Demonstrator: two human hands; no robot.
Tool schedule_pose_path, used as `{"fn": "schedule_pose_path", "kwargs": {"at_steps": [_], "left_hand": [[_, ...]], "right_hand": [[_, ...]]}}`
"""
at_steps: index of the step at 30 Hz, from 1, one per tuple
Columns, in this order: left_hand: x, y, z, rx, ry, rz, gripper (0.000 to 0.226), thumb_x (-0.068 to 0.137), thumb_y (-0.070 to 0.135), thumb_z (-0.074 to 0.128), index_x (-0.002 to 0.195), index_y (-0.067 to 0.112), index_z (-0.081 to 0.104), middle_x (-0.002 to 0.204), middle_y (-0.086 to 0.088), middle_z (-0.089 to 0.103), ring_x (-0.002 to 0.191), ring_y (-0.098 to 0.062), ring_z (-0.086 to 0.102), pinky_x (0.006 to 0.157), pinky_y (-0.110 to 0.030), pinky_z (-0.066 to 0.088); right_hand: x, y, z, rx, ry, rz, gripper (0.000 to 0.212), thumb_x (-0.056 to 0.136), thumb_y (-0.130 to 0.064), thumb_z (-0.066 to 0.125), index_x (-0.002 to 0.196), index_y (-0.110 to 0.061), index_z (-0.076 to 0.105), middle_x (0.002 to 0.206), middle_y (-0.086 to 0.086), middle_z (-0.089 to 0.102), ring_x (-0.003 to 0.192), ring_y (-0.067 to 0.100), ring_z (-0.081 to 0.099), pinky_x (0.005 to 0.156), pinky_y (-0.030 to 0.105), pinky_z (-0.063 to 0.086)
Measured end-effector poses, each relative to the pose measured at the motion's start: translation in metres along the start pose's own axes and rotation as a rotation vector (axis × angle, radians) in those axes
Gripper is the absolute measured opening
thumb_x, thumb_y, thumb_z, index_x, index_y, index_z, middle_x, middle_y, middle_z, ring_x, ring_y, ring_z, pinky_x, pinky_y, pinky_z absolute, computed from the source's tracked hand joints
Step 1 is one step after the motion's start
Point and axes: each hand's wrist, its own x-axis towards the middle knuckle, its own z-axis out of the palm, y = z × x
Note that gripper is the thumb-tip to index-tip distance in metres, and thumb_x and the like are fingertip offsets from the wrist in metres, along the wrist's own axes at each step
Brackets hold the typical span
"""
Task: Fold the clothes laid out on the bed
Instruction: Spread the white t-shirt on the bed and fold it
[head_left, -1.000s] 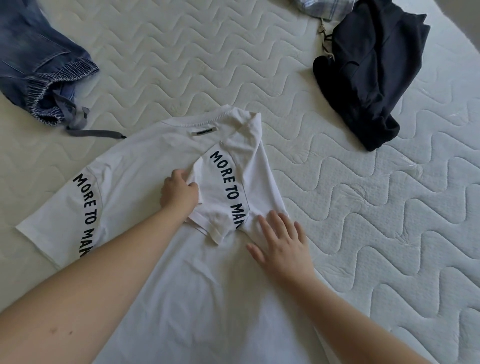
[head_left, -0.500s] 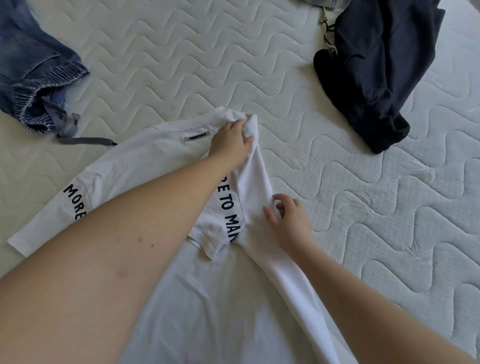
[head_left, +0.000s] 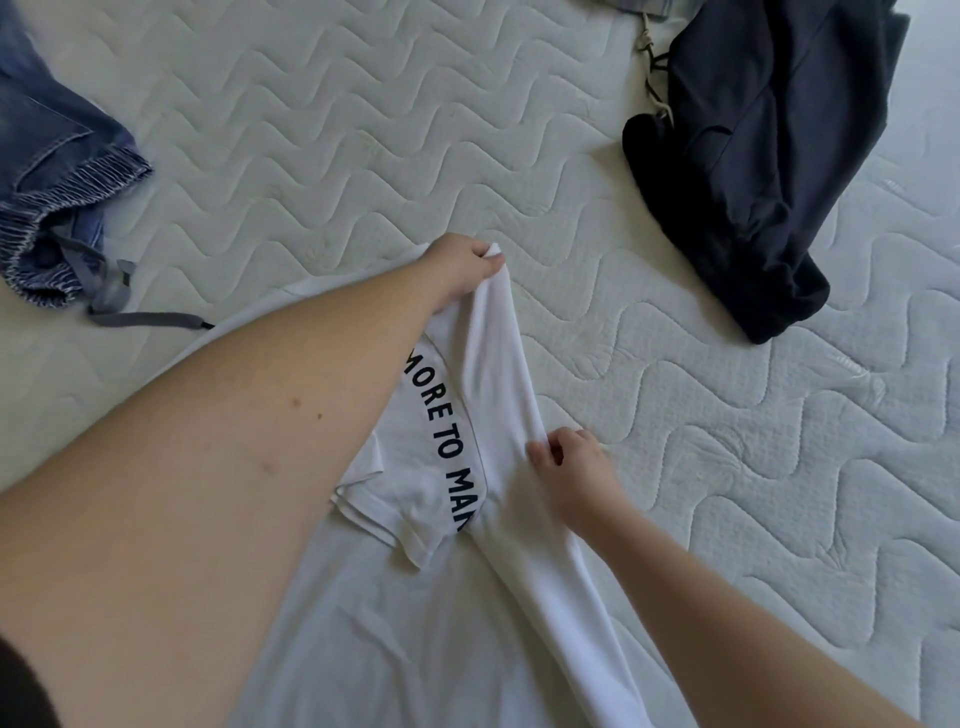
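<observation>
The white tee (head_left: 415, 623) lies across the lower middle of the frame on the quilted mattress (head_left: 727, 467), its right side lifted into a ridge. The left hand (head_left: 462, 270), reaching up to mid-frame, pinches the shoulder corner of that ridge near the collar. The right hand (head_left: 571, 467), lower and to the right, has fingers curled on the same fold line partway down the body. Between them the sleeve (head_left: 415, 493) lies turned inward over the shirt's back.

The step in hand looks like laying the right third of the tee over the middle. To do it well, I would keep the cloth taut between the two pinches so the fold edge runs straight, carry both hands across together, and set the edge down parallel to the far side. The sleeve should stay flat beneath; its hem is a little rumpled and would want a smoothing stroke afterwards.

Dark capitals on the sleeve read "MORE TO MA", with the rest curving out of sight. No brand label is readable.

Jeans (head_left: 57, 182) lie bunched at the upper left, and a dark garment (head_left: 753, 156) is heaped at the upper right, both well apart from the tee and seemingly unfolded
</observation>
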Motion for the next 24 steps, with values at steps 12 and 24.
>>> {"fn": "schedule_pose_path", "kwargs": {"at_steps": [12, 24], "left_hand": [[-0.001, -0.009, 0.007, 0.031, 0.07, 0.156, 0.058, 0.086, 0.022, 0.072, 0.138, 0.021, 0.046, 0.114, -0.001, 0.056, 0.102, -0.018, 0.058, 0.088, -0.024, 0.042], [-0.068, -0.104, -0.01, 0.525, 0.054, -0.086, 0.072, 0.071, 0.069, 0.069, 0.126, 0.026, 0.052, 0.133, 0.0, 0.053, 0.126, -0.027, 0.047, 0.099, -0.042, 0.036]], "right_hand": [[0.003, 0.005, 0.004, 0.009, 0.016, -0.023, 0.021, 0.095, -0.041, 0.054, 0.085, -0.023, 0.052, 0.09, -0.013, 0.042, 0.085, 0.013, 0.046, 0.072, 0.026, 0.032], [0.001, 0.002, -0.003, 0.047, -0.023, -0.003, 0.034, 0.101, -0.038, 0.043, 0.084, -0.017, 0.063, 0.102, -0.005, 0.049, 0.099, 0.02, 0.05, 0.08, 0.029, 0.034]]}}
